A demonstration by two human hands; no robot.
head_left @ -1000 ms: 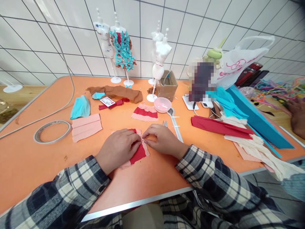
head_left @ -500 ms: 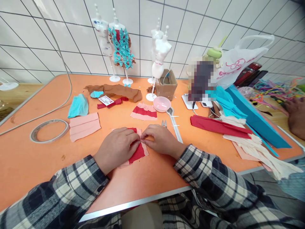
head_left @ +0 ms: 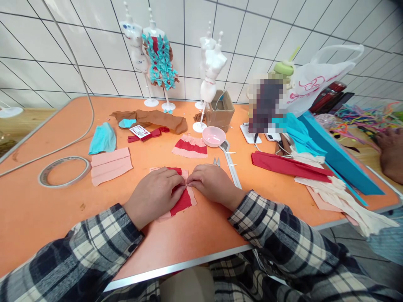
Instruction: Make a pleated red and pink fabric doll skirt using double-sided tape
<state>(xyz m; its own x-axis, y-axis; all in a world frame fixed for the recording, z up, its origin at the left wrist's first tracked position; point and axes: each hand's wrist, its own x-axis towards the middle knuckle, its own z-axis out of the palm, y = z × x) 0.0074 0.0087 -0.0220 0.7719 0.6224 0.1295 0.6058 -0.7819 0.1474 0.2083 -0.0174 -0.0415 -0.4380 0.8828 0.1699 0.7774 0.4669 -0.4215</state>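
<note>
A red and pink crepe piece [head_left: 182, 203] lies on the orange table [head_left: 201, 235] in front of me. My left hand [head_left: 157, 193] rests over its left part, with thumb and forefinger pinching its surface near the right edge. From the right, my right hand [head_left: 214, 184] pinches the pink edge, its fingertips nearly touching those of the left. Beyond my hands lies a second pink piece with a red band [head_left: 190, 147]. Metal tips of a small tool [head_left: 216, 161] show just behind my right hand.
Behind stand white mannequins [head_left: 212, 67], one in turquoise bows [head_left: 162, 63], beside a cardboard box [head_left: 220, 111]. A pink bowl [head_left: 214, 136] and a grey-white strip [head_left: 232, 167] are nearer. Left lies a tape roll [head_left: 64, 172]; right, red crepe [head_left: 289, 167] and another person's hand [head_left: 390, 155].
</note>
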